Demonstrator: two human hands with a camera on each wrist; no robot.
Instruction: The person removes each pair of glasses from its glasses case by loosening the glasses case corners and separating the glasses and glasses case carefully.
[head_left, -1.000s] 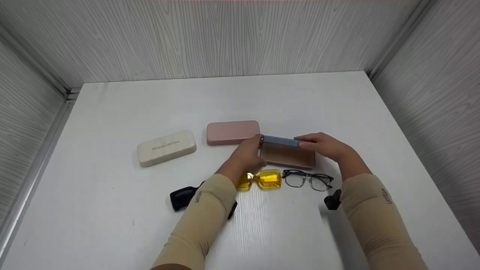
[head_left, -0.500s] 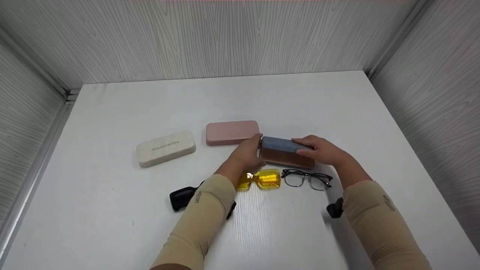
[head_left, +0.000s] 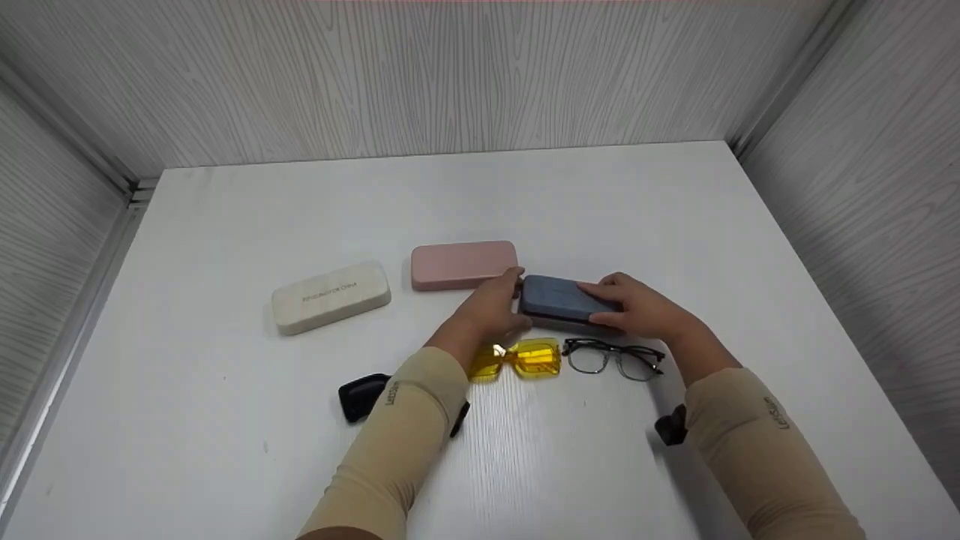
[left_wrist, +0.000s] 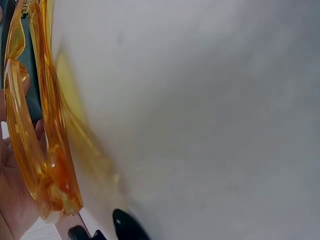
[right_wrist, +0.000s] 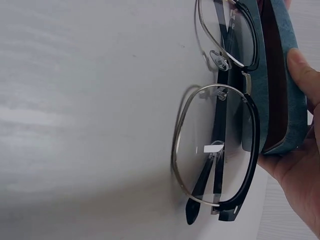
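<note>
A blue glasses case [head_left: 559,298] lies between both hands on the white table. My left hand [head_left: 489,309] holds its left end, thumb in front and fingers behind. My right hand [head_left: 646,307] grips the lid at the right end; in the right wrist view the thumb [right_wrist: 303,72] presses the lid's edge, and a narrow gap shows the brown lining. Just in front lie yellow-framed glasses [head_left: 538,357], partly hidden by the left wrist, and black half-rim glasses [head_left: 589,360] with clear lenses, temples folded.
A pink case [head_left: 463,265] sits behind the left hand, very near its fingers. Further left is a cream case [head_left: 331,298] with printed lettering. A black glossy object [head_left: 364,396] lies partly hidden under the left forearm. Wood-grain panels [head_left: 450,82] border the table.
My right hand has swung the blue case's lid down toward me, from standing upright to nearly closed. The left hand has stayed at the case's left end.
</note>
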